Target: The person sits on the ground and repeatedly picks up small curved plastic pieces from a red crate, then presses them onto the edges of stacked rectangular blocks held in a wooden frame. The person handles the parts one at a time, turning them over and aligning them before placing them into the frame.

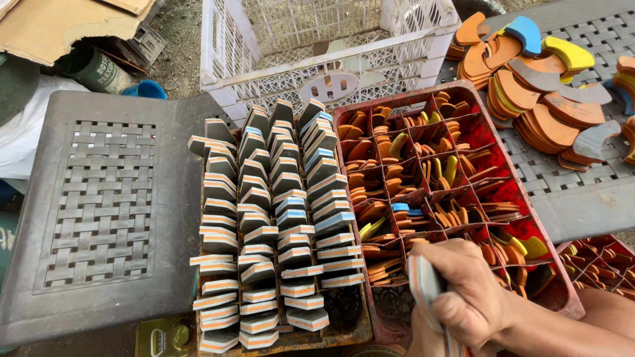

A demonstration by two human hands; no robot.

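Seen from the head camera, a person's right hand closes around a stack of layered foam pieces, grey with orange and white stripes, at the lower edge of the frame, just over the near end of a red divided crate. The left hand shows only as a sliver beneath the stack; whether it grips anything cannot be told.

The red crate's compartments hold curved orange foam cut-outs, with a few yellow and blue ones among them. Just left of it, touching side by side, a second tray carries rows of grey striped wedges standing on edge in four columns. A grey woven-pattern plastic lid lies to the far left. Behind the trays stands a white lattice crate. At upper right, a loose heap of orange, grey, yellow and blue curved cut-outs rests on another grey woven surface.
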